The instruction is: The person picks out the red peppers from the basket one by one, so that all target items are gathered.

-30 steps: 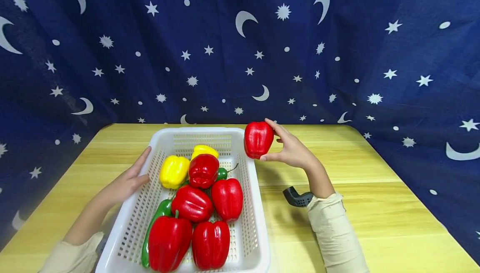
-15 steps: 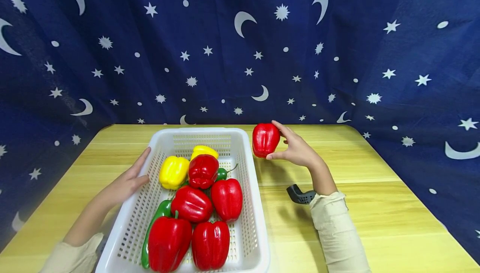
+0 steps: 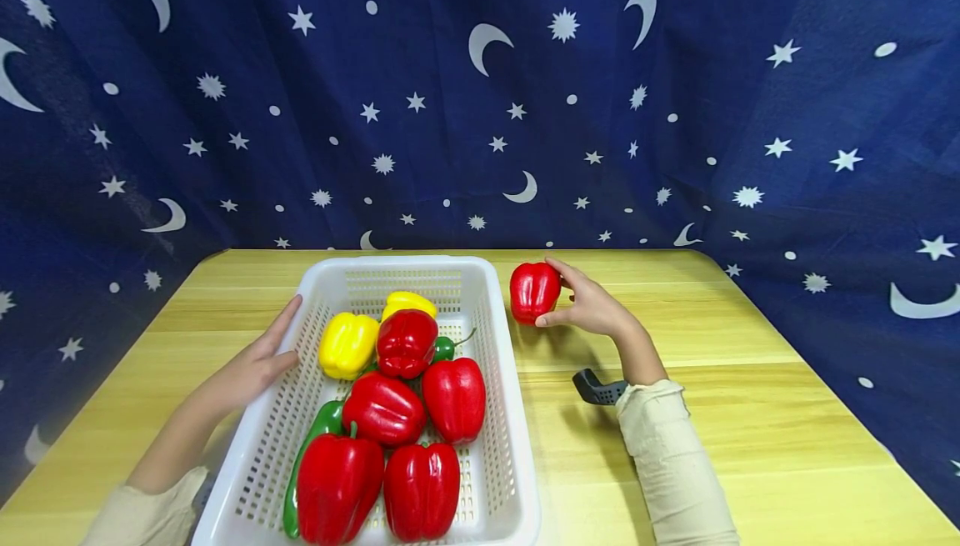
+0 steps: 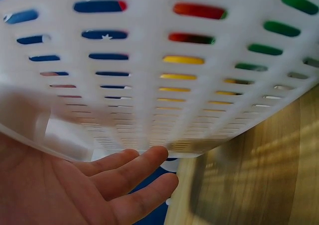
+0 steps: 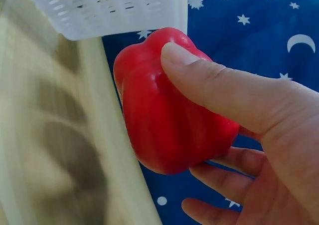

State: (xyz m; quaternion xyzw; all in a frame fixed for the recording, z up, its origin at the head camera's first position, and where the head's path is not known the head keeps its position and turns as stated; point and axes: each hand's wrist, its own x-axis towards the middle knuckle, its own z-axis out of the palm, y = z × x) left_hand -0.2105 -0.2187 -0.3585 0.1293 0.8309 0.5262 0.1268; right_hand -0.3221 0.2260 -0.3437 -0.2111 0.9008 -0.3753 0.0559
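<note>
My right hand (image 3: 588, 306) grips a red pepper (image 3: 535, 293) between thumb and fingers, right of the basket (image 3: 521, 438). My left hand (image 3: 251, 369), fingers extended, touches the basket's rim. Table (image 3: 765, 421) extends rightward; far edge near.

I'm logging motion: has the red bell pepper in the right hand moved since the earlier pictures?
Yes. In the head view, the held red bell pepper has shifted rightward and down in the picture, judged against the white plastic basket.
</note>
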